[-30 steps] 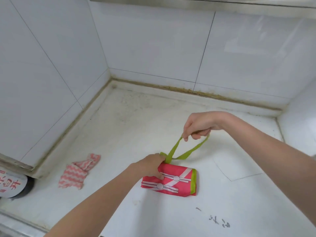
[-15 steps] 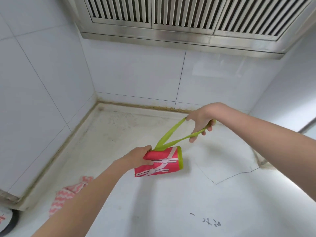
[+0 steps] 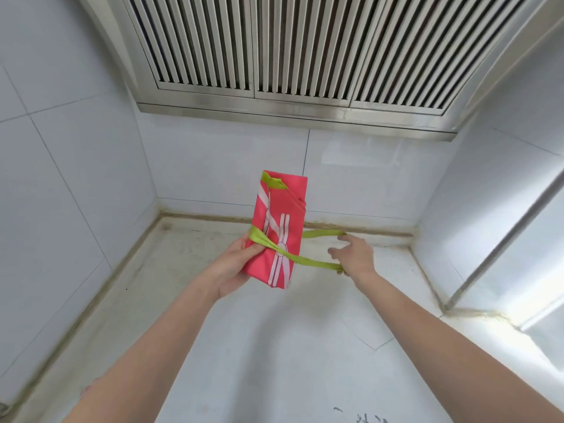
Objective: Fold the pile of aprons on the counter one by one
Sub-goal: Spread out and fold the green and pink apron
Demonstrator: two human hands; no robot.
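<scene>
Small dark scribbles I cannot read mark the smooth white counter [image 3: 274,346] at the bottom of the frame. Above it, mid-frame, my left hand [image 3: 233,270] grips the folded apron [image 3: 279,227], a glossy red packet with white stripes, held upright off the counter. My right hand [image 3: 355,254] holds the flat green strap [image 3: 308,260] looped around it, fingers partly spread. Beyond stand white tiles [image 3: 213,166] and, at top, a slatted steel vent [image 3: 290,47].

Slatted steel vent [image 3: 293,50] above tiled walls [image 3: 70,184]
</scene>
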